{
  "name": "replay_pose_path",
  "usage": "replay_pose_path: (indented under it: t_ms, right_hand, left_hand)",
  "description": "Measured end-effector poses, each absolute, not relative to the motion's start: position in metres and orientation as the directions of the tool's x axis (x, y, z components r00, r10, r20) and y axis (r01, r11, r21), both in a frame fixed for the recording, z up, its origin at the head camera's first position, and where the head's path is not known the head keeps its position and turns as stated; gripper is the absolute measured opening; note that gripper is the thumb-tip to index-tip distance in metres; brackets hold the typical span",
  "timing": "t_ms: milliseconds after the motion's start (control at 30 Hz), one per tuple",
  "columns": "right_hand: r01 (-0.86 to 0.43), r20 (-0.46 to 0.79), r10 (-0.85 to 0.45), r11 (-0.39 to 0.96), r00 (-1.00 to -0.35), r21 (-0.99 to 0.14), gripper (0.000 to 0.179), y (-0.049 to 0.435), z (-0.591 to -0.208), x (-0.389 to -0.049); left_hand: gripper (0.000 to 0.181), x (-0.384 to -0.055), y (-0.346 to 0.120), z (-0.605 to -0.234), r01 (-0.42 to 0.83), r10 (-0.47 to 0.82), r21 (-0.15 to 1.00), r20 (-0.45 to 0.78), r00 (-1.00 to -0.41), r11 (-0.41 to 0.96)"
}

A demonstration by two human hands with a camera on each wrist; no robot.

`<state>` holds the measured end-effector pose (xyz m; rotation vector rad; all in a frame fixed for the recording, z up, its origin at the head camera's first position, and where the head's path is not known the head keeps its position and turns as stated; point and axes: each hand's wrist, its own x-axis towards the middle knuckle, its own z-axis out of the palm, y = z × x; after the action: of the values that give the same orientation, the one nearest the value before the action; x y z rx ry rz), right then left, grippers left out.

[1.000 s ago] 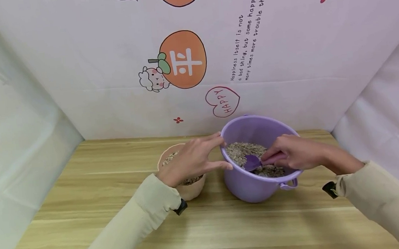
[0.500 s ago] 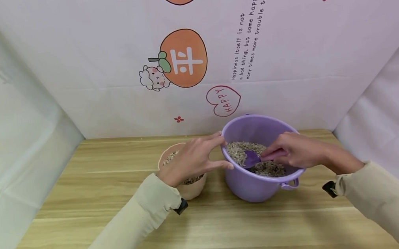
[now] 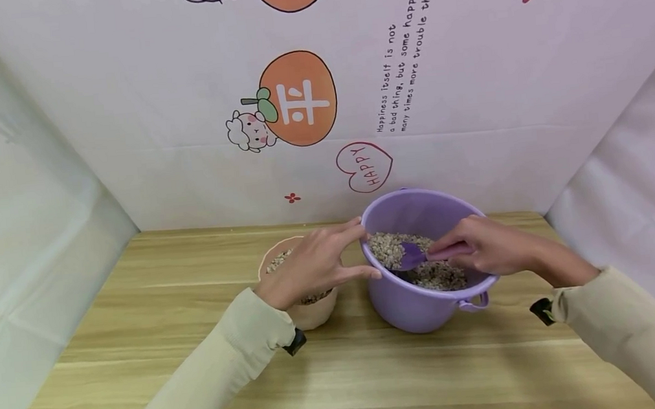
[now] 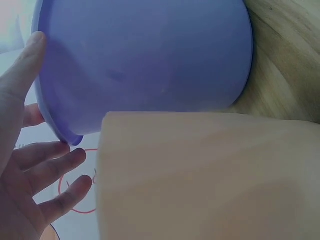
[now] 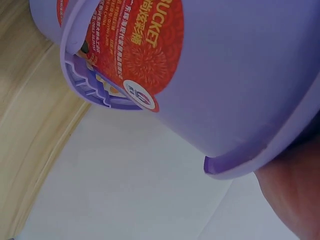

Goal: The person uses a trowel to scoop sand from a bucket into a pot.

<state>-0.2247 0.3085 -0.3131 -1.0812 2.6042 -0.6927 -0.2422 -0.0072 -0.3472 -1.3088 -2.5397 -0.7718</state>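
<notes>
A purple bucket [image 3: 413, 317] stands tilted toward me on the table, with pale flaky grain [image 3: 386, 248] inside. My left hand [image 3: 317, 260] holds its left rim between thumb and index finger; the other fingers are spread in the left wrist view. Inside the bucket, my right hand [image 3: 486, 249] grips the handle of a small purple scoop [image 3: 411, 255], its blade against the grain heaped at the left. Beneath my left hand is a peach-coloured pot [image 3: 316, 316] with similar grain, partly covered by the hand. The right wrist view shows mostly the bucket's outer wall [image 5: 225, 75].
A wooden table [image 3: 332, 386] carries both containers. Behind it rises a white printed cloth [image 3: 475, 152], close to the bucket's far side, with more white cloth at left and right. The bucket has a side lug [image 3: 474, 303] near its front right rim.
The scoop blade has risen slightly in the bucket, and the right hand with it. Dark grain shows more openly below the blade. The left hand stays at the rim.
</notes>
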Motion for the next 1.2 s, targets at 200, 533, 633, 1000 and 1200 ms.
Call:
replay_pose_path:
  t_ms: [200, 533, 633, 1000, 1200]
  right_hand:
    - [-0.591, -0.035, -0.685, 0.652, -0.727, -0.475, 0.037, 0.311, -0.311, -0.223]
    - [-0.571, -0.016, -0.662, 0.658, -0.749, -0.491, 0.035, 0.317, -0.308, -0.219]
    - [-0.573, 0.002, -0.663, 0.645, -0.749, -0.506, 0.033, 0.320, -0.308, -0.218]
    - [-0.589, 0.059, -0.655, 0.631, -0.753, -0.505, 0.032, 0.325, -0.308, -0.212]
    - [-0.627, 0.115, -0.671, 0.601, -0.733, -0.496, 0.032, 0.327, -0.308, -0.212]
  left_hand:
    - [0.049, -0.241, -0.009, -0.348, 0.792, 0.704, 0.385, 0.375, -0.603, 0.474]
    - [0.051, -0.241, -0.009, -0.348, 0.795, 0.710, 0.400, 0.375, -0.597, 0.456]
    - [0.053, -0.241, -0.009, -0.348, 0.795, 0.712, 0.401, 0.372, -0.595, 0.454]
    - [0.053, -0.242, -0.008, -0.349, 0.797, 0.710, 0.399, 0.378, -0.594, 0.454]
    - [0.051, -0.242, -0.008, -0.349, 0.801, 0.708, 0.392, 0.387, -0.590, 0.453]
